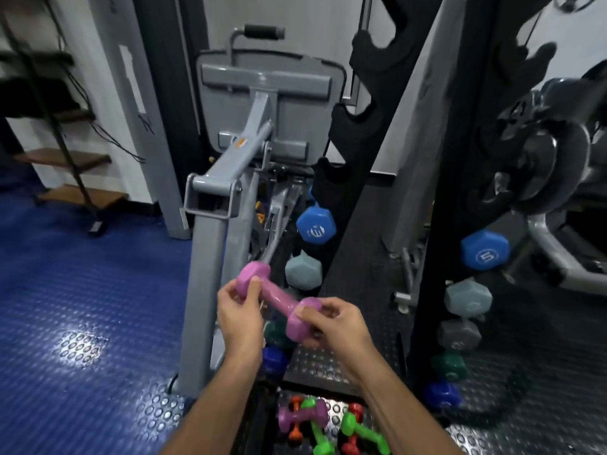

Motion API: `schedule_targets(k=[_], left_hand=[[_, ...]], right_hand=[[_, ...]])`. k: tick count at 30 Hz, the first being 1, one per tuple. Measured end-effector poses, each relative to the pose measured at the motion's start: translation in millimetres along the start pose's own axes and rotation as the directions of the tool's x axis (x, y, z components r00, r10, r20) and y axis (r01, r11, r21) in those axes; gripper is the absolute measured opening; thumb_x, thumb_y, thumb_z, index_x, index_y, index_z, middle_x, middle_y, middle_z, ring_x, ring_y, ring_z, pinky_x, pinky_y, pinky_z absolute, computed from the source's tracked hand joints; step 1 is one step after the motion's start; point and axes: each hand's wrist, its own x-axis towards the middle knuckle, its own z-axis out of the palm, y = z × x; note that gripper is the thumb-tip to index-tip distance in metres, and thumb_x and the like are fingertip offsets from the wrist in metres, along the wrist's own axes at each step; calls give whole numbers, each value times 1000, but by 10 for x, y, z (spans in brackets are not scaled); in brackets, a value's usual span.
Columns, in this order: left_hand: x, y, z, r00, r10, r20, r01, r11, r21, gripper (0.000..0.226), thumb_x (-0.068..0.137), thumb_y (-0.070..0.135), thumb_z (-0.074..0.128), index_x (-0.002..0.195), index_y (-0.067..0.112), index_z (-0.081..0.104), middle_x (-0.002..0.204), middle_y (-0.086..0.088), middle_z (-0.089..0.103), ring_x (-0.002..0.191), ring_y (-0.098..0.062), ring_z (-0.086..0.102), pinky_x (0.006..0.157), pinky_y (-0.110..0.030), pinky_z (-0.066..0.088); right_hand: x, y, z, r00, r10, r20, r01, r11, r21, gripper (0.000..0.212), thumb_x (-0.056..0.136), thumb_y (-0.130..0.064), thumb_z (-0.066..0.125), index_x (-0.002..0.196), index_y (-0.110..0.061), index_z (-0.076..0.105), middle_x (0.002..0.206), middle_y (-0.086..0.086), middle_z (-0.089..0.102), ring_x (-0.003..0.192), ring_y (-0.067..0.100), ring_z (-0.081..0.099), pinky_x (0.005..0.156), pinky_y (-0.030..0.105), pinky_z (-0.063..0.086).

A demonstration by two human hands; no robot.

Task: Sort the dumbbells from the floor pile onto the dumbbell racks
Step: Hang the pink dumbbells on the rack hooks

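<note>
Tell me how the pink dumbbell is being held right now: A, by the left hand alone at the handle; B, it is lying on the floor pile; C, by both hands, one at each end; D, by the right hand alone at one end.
C: the left hand grips one head of the pink dumbbell and the right hand grips the other, leaving the handle bare between them.

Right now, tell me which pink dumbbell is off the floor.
The pink dumbbell held between the left hand and right hand, one end in each. The other pink one lies in the floor pile.
</note>
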Motion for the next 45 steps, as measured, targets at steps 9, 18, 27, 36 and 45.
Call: schedule_targets(k=[9,18,27,36,45], left_hand=[[251,824,363,957,89,276,-36,981,-192,55,85,49,65,138,39,59,142,-2,62,133,-21,57,117,-48,40],[392,1649,896,934,173,313,-131,980,-149,57,85,51,55,136,25,51,127,-13,65,117,-26,64,109,-53,47],[744,1965,1312,898,132,419,-137,990,-19,54,87,60,48,103,14,72,93,-11,70,85,-26,63,88,-46,54],[873,2057,1714,835,-17,549,66,995,-69,79,105,49,38,37,20,65,51,-1,62,55,-17,59,71,-33,53],[964,2046,1824,808,10,589,-7,1000,-7,53,107,47,37,83,8,65,76,-9,70,73,-21,65,70,-32,54]], right_hand=[[48,-880,172,986,-144,-89,157,973,167,31,83,-22,87,105,-4,75,90,13,79,74,20,77,60,31,63],[240,-1562,293,940,-314,-131,326,942,80,50,66,-40,92,99,-6,75,90,16,79,80,27,80,69,37,65],[537,-1732,327,926,-290,-241,302,953,17,33,80,-39,88,80,-8,77,74,10,79,71,25,79,77,50,66],[735,-1942,226,935,-199,-293,239,965,110,43,77,-38,88,93,-1,74,85,13,78,69,23,79,66,33,66],[806,-1907,196,945,-114,-308,170,972,163,58,81,-46,81,111,0,64,95,16,77,66,22,79,69,34,66]])
